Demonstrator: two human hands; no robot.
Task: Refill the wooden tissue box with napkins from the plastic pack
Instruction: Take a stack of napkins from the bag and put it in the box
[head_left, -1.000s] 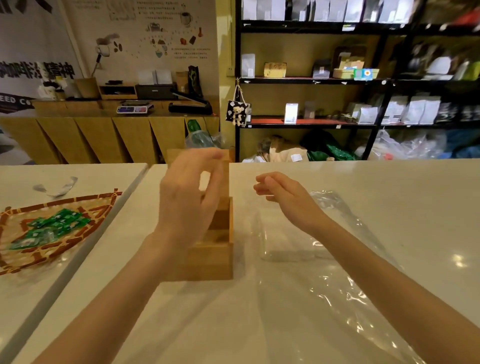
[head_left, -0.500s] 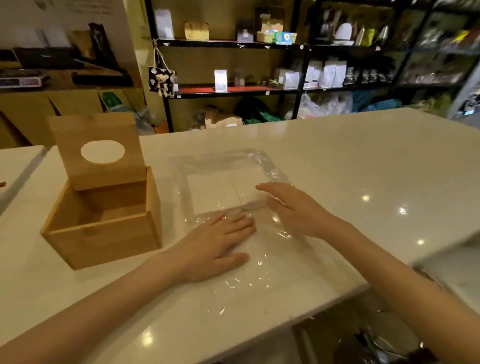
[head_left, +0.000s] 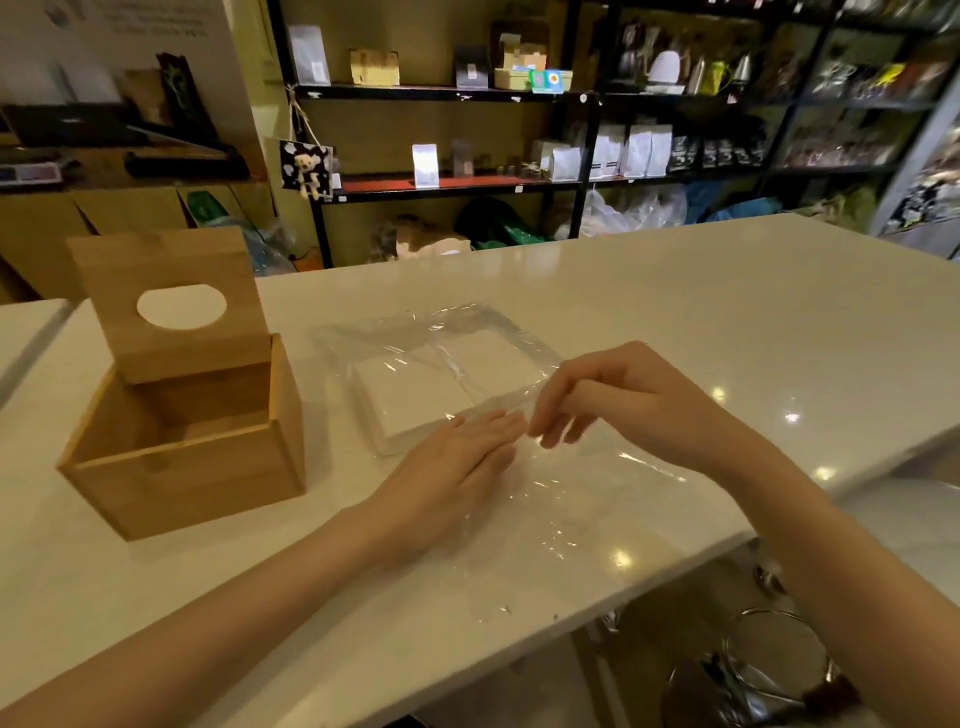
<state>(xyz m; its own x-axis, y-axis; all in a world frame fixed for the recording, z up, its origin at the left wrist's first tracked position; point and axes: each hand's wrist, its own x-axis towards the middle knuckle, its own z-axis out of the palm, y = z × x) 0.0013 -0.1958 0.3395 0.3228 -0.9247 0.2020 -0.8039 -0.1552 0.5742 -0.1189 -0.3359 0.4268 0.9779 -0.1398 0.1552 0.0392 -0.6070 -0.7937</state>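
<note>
Counter (head_left: 701, 312), white and glossy, carries everything: at its left stands the wooden tissue box (head_left: 192, 457) with its lid (head_left: 171, 306) tipped up and the inside bare, and just beside it to the right lies the clear plastic pack (head_left: 550, 499), a stack of white napkins (head_left: 415, 395) at its far end. On the pack's loose film the left hand (head_left: 452, 473) lies flat with fingers together (tips at the stack's near edge), while the right hand (head_left: 618, 400) pinches the film just beside them.
</note>
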